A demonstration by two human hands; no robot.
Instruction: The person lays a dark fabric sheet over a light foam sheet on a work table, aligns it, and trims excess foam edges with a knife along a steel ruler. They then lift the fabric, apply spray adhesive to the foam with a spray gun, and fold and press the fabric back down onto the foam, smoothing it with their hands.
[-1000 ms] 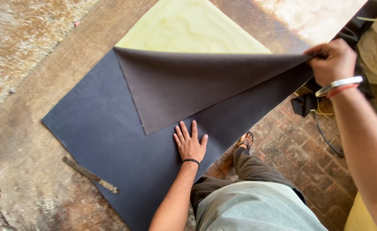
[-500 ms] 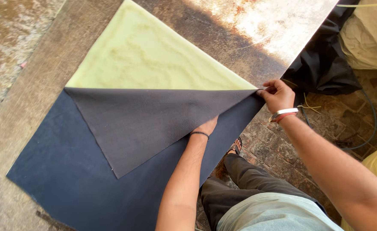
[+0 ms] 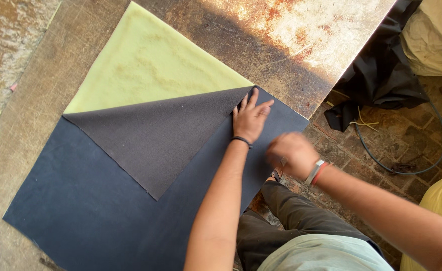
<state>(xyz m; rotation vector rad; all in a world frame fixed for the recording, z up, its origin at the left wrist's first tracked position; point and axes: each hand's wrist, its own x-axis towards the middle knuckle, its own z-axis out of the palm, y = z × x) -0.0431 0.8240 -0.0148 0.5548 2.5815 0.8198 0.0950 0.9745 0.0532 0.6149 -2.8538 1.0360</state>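
Note:
A large dark blue sheet (image 3: 80,200) lies on a worn table, with one corner folded back so its grey underside (image 3: 156,135) shows. A pale yellow-green foam sheet (image 3: 145,65) is uncovered beyond the fold. My left hand (image 3: 251,118) presses flat, fingers apart, on the right end of the fold line. My right hand (image 3: 291,153), blurred and wearing wristbands, hovers over the sheet's right edge, closed loosely with nothing visible in it.
The rusty, stained tabletop (image 3: 291,35) runs to an edge at the right. On the brick floor beyond lie a black cloth (image 3: 381,75), a hose loop (image 3: 421,165) and pale sacks (image 3: 436,35). My legs (image 3: 291,221) stand at the table's near edge.
My right hand has let go of the folded corner and drawn back toward me. My left hand has slid up to the end of the fold. The flap now lies flat.

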